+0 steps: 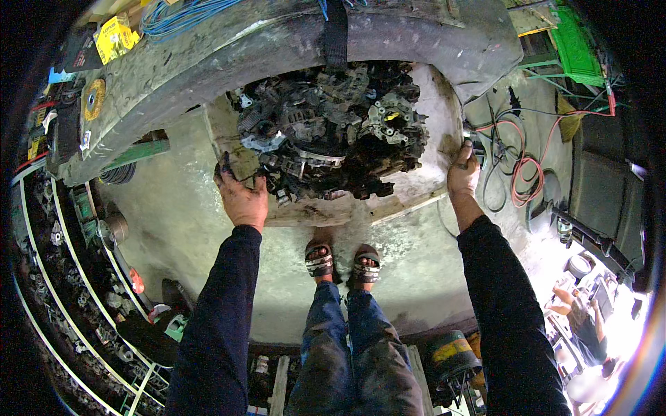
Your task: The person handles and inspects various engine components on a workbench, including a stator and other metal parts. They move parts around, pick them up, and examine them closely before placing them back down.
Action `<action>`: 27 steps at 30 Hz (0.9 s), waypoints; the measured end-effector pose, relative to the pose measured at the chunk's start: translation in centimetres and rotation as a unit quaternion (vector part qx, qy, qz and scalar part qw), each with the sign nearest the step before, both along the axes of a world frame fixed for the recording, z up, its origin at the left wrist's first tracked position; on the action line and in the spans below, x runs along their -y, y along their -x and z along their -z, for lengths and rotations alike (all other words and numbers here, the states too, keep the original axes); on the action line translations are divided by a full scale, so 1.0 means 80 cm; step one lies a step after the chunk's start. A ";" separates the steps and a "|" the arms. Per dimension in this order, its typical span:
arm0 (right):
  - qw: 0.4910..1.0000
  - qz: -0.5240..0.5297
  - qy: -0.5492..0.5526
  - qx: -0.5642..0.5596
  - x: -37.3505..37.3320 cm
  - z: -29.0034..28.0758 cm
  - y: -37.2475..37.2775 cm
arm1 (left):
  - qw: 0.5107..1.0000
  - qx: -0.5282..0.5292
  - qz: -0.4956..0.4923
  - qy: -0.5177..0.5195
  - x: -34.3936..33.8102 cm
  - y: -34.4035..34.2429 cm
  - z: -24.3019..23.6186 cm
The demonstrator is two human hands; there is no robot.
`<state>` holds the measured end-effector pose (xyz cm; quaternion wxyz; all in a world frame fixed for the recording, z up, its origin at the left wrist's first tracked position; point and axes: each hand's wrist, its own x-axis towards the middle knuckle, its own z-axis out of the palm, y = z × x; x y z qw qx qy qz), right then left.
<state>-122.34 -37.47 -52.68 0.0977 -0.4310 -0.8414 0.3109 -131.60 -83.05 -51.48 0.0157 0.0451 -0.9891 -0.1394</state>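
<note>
A large, grimy engine or gearbox assembly (326,128) with dark and silver metal parts sits on a pale, worn board (436,111). A black strap (336,35) comes down over the padded edge beyond it. My left hand (243,201) is closed around the board's near left corner, fingers on the outer side and thumb inside. At the right edge of the same board, my right hand (463,172) is closed with the thumb up; its fingers are mostly hidden behind the edge. Neither hand touches the metal assembly.
A long padded bench (208,66) curves across the far side, with blue cable (187,21) on top. Red and black hoses (527,177) lie on the right floor. Racks of metal parts (62,277) stand left. Another person (586,322) is at lower right.
</note>
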 end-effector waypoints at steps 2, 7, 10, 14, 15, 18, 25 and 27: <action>1.000 0.000 0.010 -0.001 0.001 -0.001 0.000 | 1.000 0.010 0.003 -0.016 0.000 0.002 -0.003; 1.000 -0.010 0.000 -0.010 0.008 -0.010 0.001 | 0.999 0.016 0.030 -0.028 -0.004 0.004 -0.015; 1.000 -0.005 0.007 0.020 0.010 -0.015 0.002 | 0.999 0.020 0.009 -0.033 -0.004 0.004 -0.016; 0.999 -0.013 0.008 0.036 0.009 -0.018 0.004 | 0.998 0.050 0.004 -0.026 -0.001 0.007 -0.010; 1.000 -0.015 0.017 0.016 0.009 -0.018 0.005 | 0.999 0.045 0.013 -0.026 0.000 0.009 -0.009; 1.000 -0.006 0.015 -0.006 0.011 -0.018 0.005 | 0.996 0.036 0.065 0.054 0.001 0.011 -0.009; 1.000 -0.004 0.023 -0.004 0.010 -0.016 0.004 | 0.995 0.095 -0.031 0.021 -0.006 0.008 -0.013; 0.999 -0.012 0.028 -0.013 0.009 -0.015 0.004 | 0.994 0.093 -0.026 0.043 -0.005 0.008 -0.012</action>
